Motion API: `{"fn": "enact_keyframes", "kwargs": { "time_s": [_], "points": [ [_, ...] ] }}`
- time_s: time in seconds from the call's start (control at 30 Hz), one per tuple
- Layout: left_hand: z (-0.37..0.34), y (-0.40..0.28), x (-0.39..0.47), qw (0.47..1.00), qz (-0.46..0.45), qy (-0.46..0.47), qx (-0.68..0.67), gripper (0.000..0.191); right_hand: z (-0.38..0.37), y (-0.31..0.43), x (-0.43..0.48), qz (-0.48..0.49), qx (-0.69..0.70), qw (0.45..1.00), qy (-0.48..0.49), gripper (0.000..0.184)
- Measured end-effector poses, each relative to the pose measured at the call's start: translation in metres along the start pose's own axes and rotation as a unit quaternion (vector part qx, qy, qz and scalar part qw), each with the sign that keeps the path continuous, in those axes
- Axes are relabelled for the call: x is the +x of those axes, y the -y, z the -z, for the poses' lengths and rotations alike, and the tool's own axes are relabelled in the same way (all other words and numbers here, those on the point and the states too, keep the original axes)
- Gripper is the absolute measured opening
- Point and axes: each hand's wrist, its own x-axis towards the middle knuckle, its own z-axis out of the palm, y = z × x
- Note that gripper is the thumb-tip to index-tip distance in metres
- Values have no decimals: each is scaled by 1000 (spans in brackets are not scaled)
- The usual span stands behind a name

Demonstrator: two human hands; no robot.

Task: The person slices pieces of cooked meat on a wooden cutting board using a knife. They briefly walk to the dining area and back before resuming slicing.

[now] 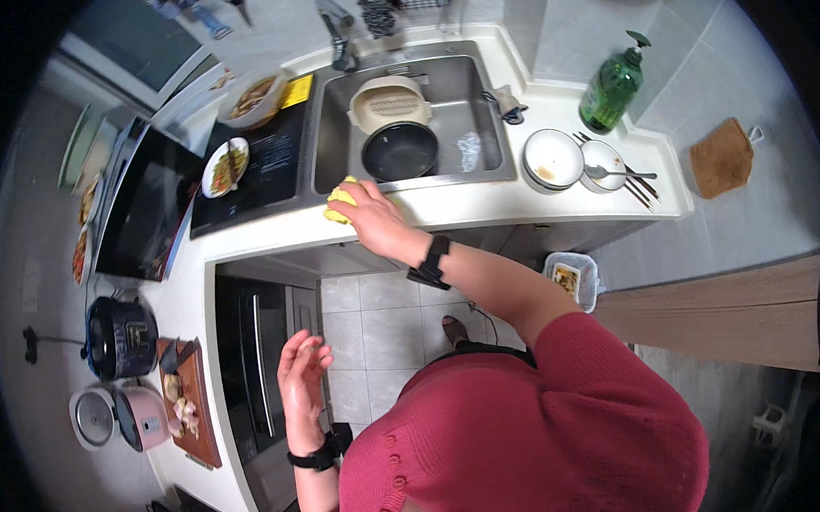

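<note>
My right hand (377, 217) grips a crumpled yellow cloth (340, 201) and presses it on the white countertop (453, 206), by the front edge of the steel sink (457, 110). In the sink a black round pan (401, 150) stands in front of a beige colander-like basin (392, 103). A clear crumpled plastic piece (468, 151) lies to their right. My left hand (303, 368) hangs over the floor in front of the oven (254, 359); it holds nothing and its fingers are loosely bent and apart.
Stacked white bowls (553, 158), a spoon (619, 173) and chopsticks lie right of the sink, near a green pump bottle (613, 90). Left are a black cooktop (270, 161) with a plate of food (225, 167), a rice cooker (119, 339) and a cutting board (201, 411) with garlic. A faucet (340, 37) rises behind.
</note>
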Motion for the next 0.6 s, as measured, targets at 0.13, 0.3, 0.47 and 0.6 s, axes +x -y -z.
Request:
{"fn": "enact_keyframes", "kwargs": {
  "time_s": [0.13, 0.3, 0.47, 0.6],
  "points": [
    [9, -1, 2, 999, -5, -44, -14, 27, -12, -69, -9, -25, -103, 993, 47, 41],
    [43, 7, 6, 993, 27, -115, -24, 29, 8, -135, -62, -43, -45, 998, -9, 15],
    [82, 9, 2, 985, 8, -147, -87, 25, 70, -157, -95, -7, -249, 968, 7, 34],
    [96, 7, -5, 975, 5, -193, -109, 22, 108, -155, -76, -243, -191, 933, 185, 32]
  ]
}}
